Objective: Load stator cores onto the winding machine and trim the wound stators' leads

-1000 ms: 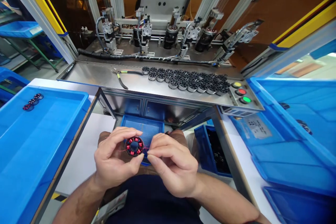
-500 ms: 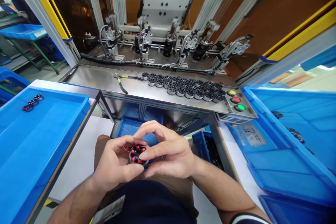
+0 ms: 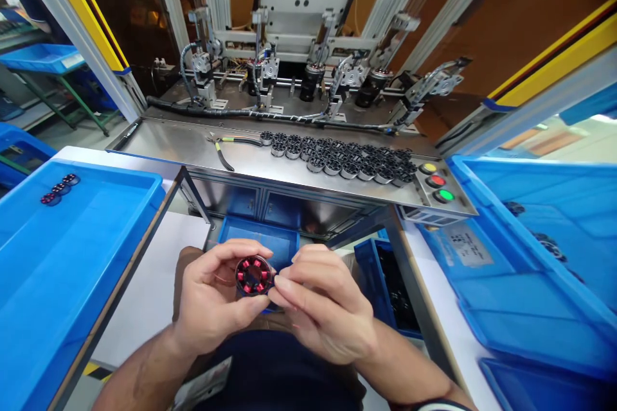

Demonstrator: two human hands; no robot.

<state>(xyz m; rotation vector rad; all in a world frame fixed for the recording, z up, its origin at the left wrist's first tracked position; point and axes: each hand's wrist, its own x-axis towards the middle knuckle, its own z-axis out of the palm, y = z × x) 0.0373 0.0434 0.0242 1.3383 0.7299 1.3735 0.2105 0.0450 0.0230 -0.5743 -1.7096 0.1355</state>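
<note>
My left hand (image 3: pixel 212 305) grips a small round stator (image 3: pixel 253 275) with red copper windings, thumb below and fingers curled over its top. My right hand (image 3: pixel 321 305) is beside it on the right, fingertips pinched at the stator's right edge, apparently on a thin wire that I cannot make out clearly. Both hands are low in the middle of the view, above my lap.
A steel shelf (image 3: pixel 183 144) carries a long row of unwound stators (image 3: pixel 337 157), pliers (image 3: pixel 222 144) and coloured buttons (image 3: pixel 436 181). A winding machine (image 3: pixel 308 70) stands behind. A blue tray (image 3: pixel 96 250) at left holds three wound stators (image 3: pixel 60 189). Blue bins (image 3: pixel 530 250) sit right.
My right hand has come off the top of the stator and moved to its right edge. The stator's face now shows fully. The hands sit slightly lower.
</note>
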